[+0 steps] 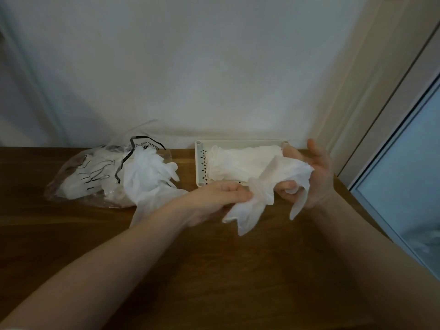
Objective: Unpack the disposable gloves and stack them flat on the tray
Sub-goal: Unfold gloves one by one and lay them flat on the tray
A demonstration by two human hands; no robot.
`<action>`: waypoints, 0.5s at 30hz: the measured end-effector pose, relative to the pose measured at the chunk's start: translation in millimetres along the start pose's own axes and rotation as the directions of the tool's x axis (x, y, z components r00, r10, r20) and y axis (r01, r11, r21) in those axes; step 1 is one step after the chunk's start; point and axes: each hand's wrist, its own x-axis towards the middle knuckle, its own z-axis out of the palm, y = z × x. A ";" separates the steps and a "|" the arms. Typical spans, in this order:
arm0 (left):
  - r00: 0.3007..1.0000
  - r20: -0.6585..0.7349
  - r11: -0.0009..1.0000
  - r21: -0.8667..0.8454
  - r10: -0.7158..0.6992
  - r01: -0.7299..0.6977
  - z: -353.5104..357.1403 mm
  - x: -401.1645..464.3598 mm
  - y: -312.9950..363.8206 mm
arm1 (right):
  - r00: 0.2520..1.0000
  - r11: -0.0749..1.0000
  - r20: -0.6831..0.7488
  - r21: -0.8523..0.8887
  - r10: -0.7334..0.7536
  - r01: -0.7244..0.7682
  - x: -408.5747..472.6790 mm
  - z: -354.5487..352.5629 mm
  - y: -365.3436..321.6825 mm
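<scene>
A crumpled white disposable glove hangs in the air between my two hands, just in front of the tray. My left hand pinches its finger end, and my right hand grips its cuff end, palm turned toward me. The cream tray stands at the back of the table by the wall, with white gloves lying flat in it. To the left lies the clear plastic glove bag with black print, and a heap of white gloves spills from its mouth.
The brown wooden table runs to a white wall at the back. At the right, past the table's edge, stands a window or door frame.
</scene>
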 end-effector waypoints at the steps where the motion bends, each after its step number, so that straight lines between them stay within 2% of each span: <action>1: 0.999 -0.046 0.999 -0.030 0.016 -0.017 -1.0 0.1 2.2 | 0.999 0.999 -0.028 0.008 0.035 -0.035 -5.0 -2.5 -4.3; 2: 0.993 -0.109 0.997 -0.068 0.034 -0.041 -3.3 -1.1 4.8 | 0.996 0.996 -0.073 -0.056 0.060 -0.064 -9.7 0.3 -6.2; 3: 0.983 -0.175 0.990 -0.115 0.055 -0.076 -7.3 -2.2 6.5 | 0.981 0.970 -0.174 -0.210 0.082 -0.118 -14.1 3.1 -8.6; 4: 0.973 -0.211 0.980 -0.152 0.092 -0.126 -11.5 -3.2 9.5 | 0.933 0.879 -0.347 -0.412 0.092 -0.240 -20.2 5.0 -16.2; 5: 0.968 -0.212 0.971 -0.163 0.136 -0.173 -15.9 -4.7 12.3 | 0.853 0.705 -0.513 -0.572 0.091 -0.419 -25.5 4.9 -22.3; 6: 0.964 -0.200 0.967 -0.146 0.177 -0.208 -19.3 -5.5 15.1 | 0.770 0.486 -0.628 -0.642 0.111 -0.593 -29.0 6.3 -27.0; 7: 0.962 -0.191 0.967 -0.128 0.194 -0.220 -21.4 -6.4 17.9 | 0.709 0.274 -0.687 -0.659 0.163 -0.701 -29.6 7.2 -30.3; 8: 0.964 -0.185 0.970 -0.117 0.190 -0.214 -23.1 -6.6 20.5 | 0.663 0.110 -0.721 -0.656 0.202 -0.747 -26.6 9.5 -31.4; 9: 0.968 -0.170 0.971 -0.124 0.182 -0.205 -23.6 -6.9 23.5 | 0.642 -0.003 -0.740 -0.656 0.202 -0.755 -21.5 10.5 -30.2; 10: 0.974 -0.143 0.970 -0.148 0.174 -0.195 -23.6 -5.9 25.4 | 0.643 -0.076 -0.744 -0.662 0.180 -0.745 -16.3 13.7 -26.8; 12: 0.985 -0.085 0.964 -0.212 0.147 -0.162 -21.0 -3.0 26.4 | 0.698 -0.163 -0.707 -0.706 0.113 -0.689 -5.4 18.1 -17.9; 15: 0.992 -0.092 0.968 -0.228 0.083 -0.102 -17.0 2.6 19.9 | 0.811 -0.201 -0.581 -0.805 0.071 -0.559 7.7 18.3 2.4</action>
